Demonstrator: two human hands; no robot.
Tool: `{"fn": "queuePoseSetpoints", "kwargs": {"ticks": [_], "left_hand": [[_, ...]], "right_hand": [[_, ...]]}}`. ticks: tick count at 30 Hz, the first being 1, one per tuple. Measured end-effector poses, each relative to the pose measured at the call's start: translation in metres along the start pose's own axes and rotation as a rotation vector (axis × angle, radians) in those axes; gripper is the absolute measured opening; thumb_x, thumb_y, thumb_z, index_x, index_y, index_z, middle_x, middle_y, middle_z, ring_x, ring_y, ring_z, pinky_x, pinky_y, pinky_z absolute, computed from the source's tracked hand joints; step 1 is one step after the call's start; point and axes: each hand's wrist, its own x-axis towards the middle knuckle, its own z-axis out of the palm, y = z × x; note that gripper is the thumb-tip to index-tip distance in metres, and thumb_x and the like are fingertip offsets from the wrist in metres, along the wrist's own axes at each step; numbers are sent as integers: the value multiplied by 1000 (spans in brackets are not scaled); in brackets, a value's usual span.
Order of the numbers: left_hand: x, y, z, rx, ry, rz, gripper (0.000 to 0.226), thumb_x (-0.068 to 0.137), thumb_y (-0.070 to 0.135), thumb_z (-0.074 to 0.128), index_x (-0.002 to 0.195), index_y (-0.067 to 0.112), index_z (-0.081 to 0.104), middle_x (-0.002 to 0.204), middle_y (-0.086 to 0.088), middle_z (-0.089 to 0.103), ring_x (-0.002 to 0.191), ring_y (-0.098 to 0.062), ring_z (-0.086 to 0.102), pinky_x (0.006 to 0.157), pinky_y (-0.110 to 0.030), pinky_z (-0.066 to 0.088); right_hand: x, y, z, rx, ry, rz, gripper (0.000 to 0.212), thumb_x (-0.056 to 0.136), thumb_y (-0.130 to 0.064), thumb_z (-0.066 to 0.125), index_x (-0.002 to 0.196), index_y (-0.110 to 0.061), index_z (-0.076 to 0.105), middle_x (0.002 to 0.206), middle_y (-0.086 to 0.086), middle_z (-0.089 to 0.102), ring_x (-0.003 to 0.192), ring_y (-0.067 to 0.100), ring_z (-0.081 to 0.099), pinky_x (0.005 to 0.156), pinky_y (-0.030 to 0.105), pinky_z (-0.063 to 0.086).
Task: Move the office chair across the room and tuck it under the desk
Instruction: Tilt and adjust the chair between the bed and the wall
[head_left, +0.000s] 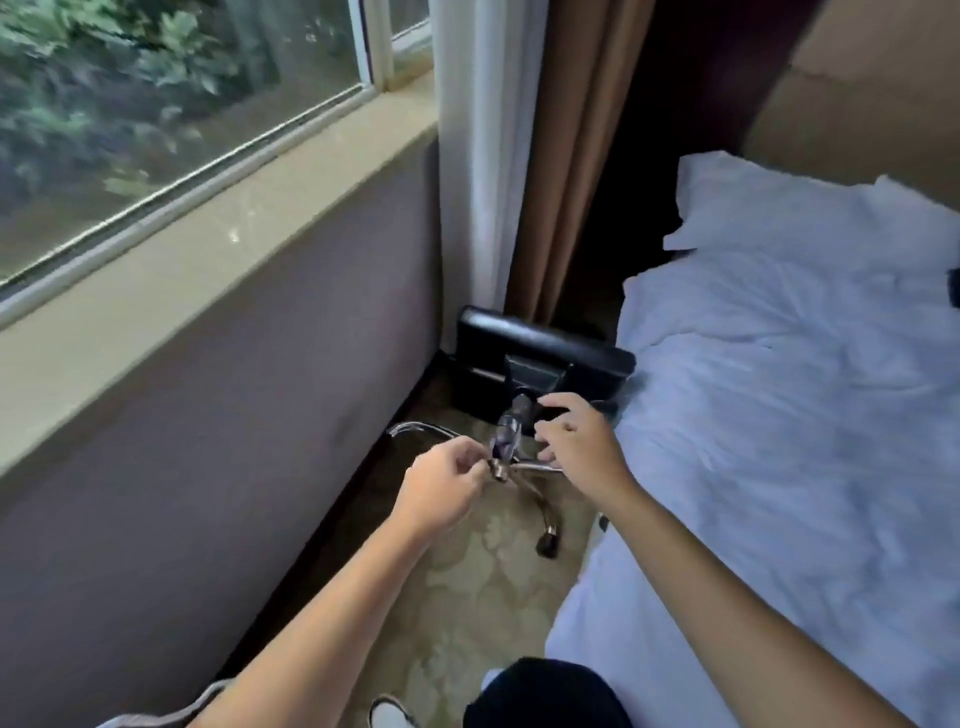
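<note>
The black office chair (540, 358) lies tipped over on its side in the narrow gap between the window wall and the bed, its chrome star base (540, 499) and castors pointing toward me. My left hand (441, 491) is closed around a chrome leg close to the base's hub. My right hand (576, 441) hovers over the centre column with fingers spread and curled, touching or almost touching the base. No desk is in view.
A bed with white sheets (779, 415) borders the gap on the right. The grey wall under the window sill (208, 234) borders it on the left. Curtains (519, 182) hang in the corner behind the chair. Patterned carpet (478, 597) runs toward my shoe (389, 714).
</note>
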Motion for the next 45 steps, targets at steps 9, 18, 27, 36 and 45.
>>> {"fn": "queuePoseSetpoints", "kwargs": {"ticks": [9, 18, 27, 36, 45], "left_hand": [[122, 8, 77, 122, -314, -103, 22, 87, 32, 58, 108, 28, 62, 97, 10, 67, 96, -17, 63, 77, -26, 43], [309, -9, 167, 322, -301, -501, 70, 79, 53, 64, 136, 20, 38, 129, -12, 46, 125, -31, 40, 103, -46, 40], [394, -63, 242, 416, -429, -796, 82, 70, 44, 72, 136, 18, 29, 120, -10, 54, 114, -32, 54, 92, -43, 48], [379, -88, 270, 304, -179, -669, 51, 67, 27, 57, 116, 30, 42, 69, 7, 58, 70, -27, 58, 67, -33, 49], [377, -95, 273, 237, -151, -626, 66, 65, 24, 53, 128, 39, 42, 76, 7, 62, 76, -26, 62, 76, -37, 55]], "right_hand": [[141, 74, -53, -66, -27, 171, 32, 83, -29, 57, 115, -33, 56, 83, -3, 65, 81, 19, 66, 83, 48, 55], [357, 145, -37, -369, -172, 173, 55, 87, -26, 54, 140, -25, 38, 130, 5, 51, 117, 27, 49, 88, 40, 44], [509, 205, -4, -872, -269, -19, 82, 83, -28, 65, 150, -22, 18, 153, 15, 24, 143, 35, 15, 110, 49, 27], [573, 268, 23, -1092, -228, -14, 108, 77, -36, 76, 154, -23, 1, 154, 19, 26, 146, 37, 14, 117, 55, 17], [573, 290, 39, -1066, 29, -163, 75, 68, -27, 76, 133, -21, 39, 117, 17, 56, 109, 38, 52, 98, 49, 35]]}}
